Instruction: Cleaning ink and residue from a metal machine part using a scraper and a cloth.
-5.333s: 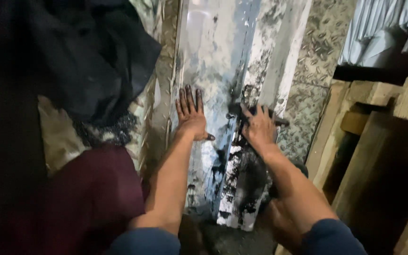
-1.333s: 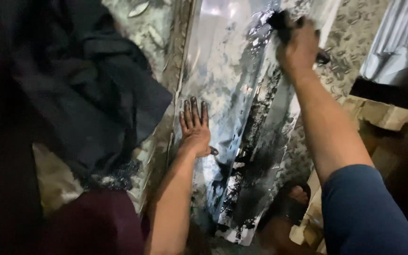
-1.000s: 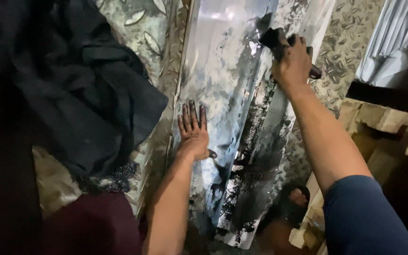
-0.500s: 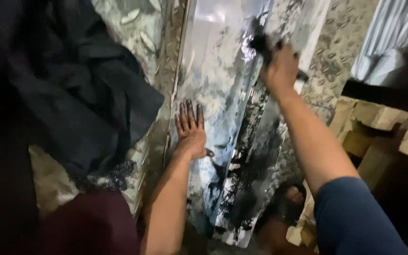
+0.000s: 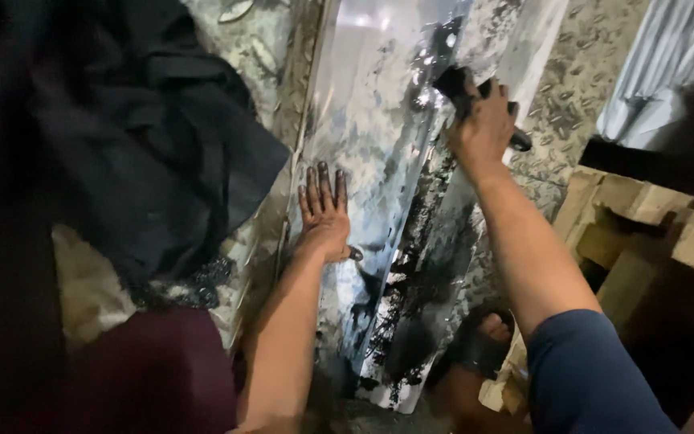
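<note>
A long shiny metal sheet [image 5: 379,104] with a ridge lies lengthwise in front of me, smeared with black grime along its right side. My left hand [image 5: 324,213] rests flat on it, fingers spread and blackened. My right hand [image 5: 483,128] is farther up the sheet, closed around a dark rag or pad [image 5: 455,84] pressed against the ridge.
A dark cloth [image 5: 146,137] is heaped at the left over a patterned metal floor plate [image 5: 580,88]. Wooden blocks [image 5: 652,233] stand at the right, with corrugated metal [image 5: 676,64] behind them. A sandalled foot [image 5: 483,333] shows beside the sheet's near end.
My right hand has slid the dark rag back and forth along the upper part of the ridge. My left hand has stayed flat in the same place.
</note>
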